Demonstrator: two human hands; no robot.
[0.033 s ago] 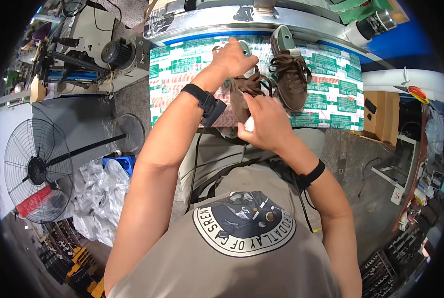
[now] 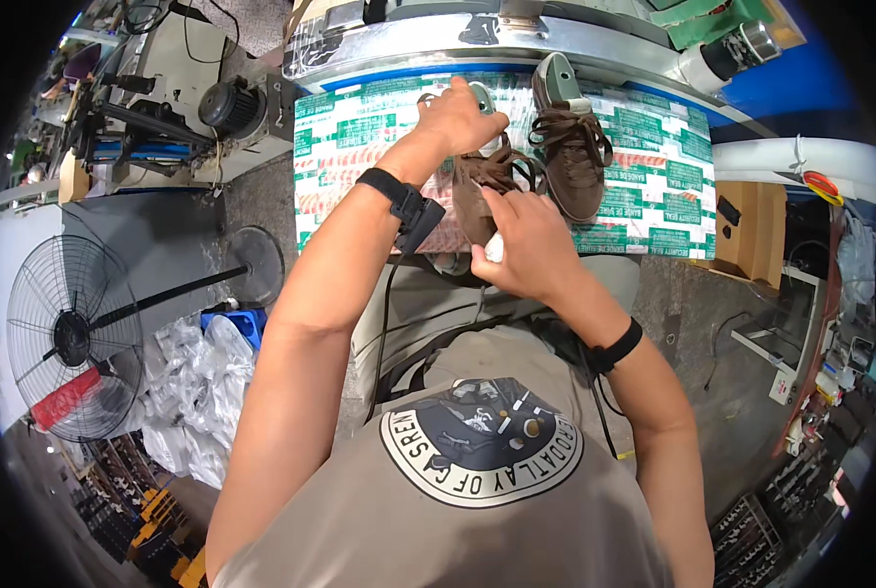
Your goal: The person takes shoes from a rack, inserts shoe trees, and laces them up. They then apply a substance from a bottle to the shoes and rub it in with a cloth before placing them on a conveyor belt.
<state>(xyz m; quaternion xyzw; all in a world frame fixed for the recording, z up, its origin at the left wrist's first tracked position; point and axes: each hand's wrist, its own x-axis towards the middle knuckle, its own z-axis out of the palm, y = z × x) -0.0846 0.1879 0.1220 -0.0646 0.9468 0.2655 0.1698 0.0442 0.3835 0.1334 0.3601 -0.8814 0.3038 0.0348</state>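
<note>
Your left hand (image 2: 454,120) lies over the heel end of a brown lace-up shoe (image 2: 473,208), its fingers bent and partly spread about the shoe opening; whether they grip the upper or merely rest on it cannot be told. Your right hand (image 2: 536,245) is at the toe end of the same shoe, with a small white piece (image 2: 495,248) pinched between thumb and fingers. The material of that piece cannot be determined.

The shoe sits toe toward you, its laces loose, on a work surface (image 2: 688,181) covered in green-and-white printed tape. Its mate, a second brown shoe (image 2: 575,171), stands just to the right, also toe toward you and with its pale green insole visible. Neither of your hands touches the second shoe.

You wear a black strap with a buckle-like block (image 2: 418,218) on the left wrist and a plain black band (image 2: 616,346) on the right. Beyond the work surface runs a metal rail (image 2: 418,47). To your left are a caged floor fan (image 2: 73,338) and a heap of clear plastic bags (image 2: 198,402); to your right, an open cardboard box (image 2: 763,235).
</note>
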